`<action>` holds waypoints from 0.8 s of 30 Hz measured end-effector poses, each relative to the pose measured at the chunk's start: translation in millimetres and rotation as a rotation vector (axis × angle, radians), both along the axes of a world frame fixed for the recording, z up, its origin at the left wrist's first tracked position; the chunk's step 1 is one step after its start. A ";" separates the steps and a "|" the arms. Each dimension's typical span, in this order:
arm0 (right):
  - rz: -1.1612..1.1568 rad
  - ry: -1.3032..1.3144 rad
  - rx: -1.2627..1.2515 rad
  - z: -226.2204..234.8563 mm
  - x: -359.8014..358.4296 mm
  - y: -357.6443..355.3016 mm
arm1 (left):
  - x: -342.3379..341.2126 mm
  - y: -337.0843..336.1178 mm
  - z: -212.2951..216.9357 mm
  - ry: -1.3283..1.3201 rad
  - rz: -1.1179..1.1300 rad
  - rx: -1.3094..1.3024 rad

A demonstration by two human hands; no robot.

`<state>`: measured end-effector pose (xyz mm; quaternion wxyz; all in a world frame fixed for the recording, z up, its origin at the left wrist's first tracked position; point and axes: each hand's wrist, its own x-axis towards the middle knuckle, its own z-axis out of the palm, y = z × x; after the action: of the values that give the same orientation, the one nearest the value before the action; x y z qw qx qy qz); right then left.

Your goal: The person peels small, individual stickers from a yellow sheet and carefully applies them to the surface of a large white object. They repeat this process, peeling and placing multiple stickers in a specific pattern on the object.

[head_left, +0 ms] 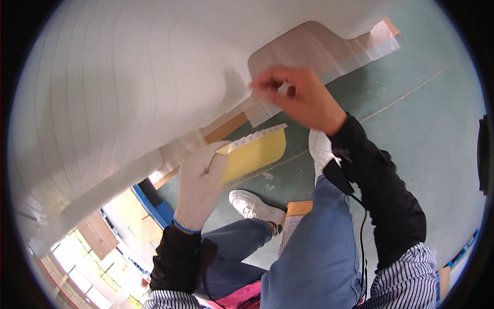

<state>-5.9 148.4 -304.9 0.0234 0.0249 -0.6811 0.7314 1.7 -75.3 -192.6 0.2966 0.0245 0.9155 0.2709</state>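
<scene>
My left hand (198, 177), in a white knit glove with a blue cuff edge, is closed on a yellow sheet (254, 154). A row of small white tabs runs along the sheet's upper edge. My right hand (303, 98) is bare, its fingers curled together in a pinch, slightly blurred. Its fingertips are beside the rim of a cutout in a large white ribbed plastic shell (144, 67). Whether anything small lies between those fingertips I cannot make out. Clear film (260, 110) hangs out along the shell's lower edge.
Brown cardboard (226, 127) shows under the shell. Below is a green floor (427, 123) with a pale line across it. My white shoes (252, 206) stand there, with an orange-and-white box (298, 208) between my legs. A black cable (364, 232) runs by my right leg.
</scene>
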 end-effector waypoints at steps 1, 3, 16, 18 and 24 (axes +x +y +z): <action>0.096 0.117 0.086 10.9 7.9 -7.4 | 0.9 -0.7 1.5 0.003 -0.014 -0.001; 0.195 0.214 0.240 19.3 21.8 -14.1 | 2.5 2.0 0.1 -0.027 -0.010 -0.002; 0.064 0.357 0.425 25.2 42.1 -43.2 | 8.5 15.4 9.0 -0.062 0.105 0.081; 0.067 0.394 0.451 24.6 43.3 -42.6 | 12.1 15.1 5.3 -0.094 0.213 0.143; 0.066 0.334 0.248 20.4 34.5 -43.0 | 10.8 11.1 1.4 -0.116 0.262 0.150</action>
<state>28.6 105.4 -284.5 0.1085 0.1708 -0.7516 0.6279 12.6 -64.1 -191.2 0.3086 -0.0886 0.8694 0.3756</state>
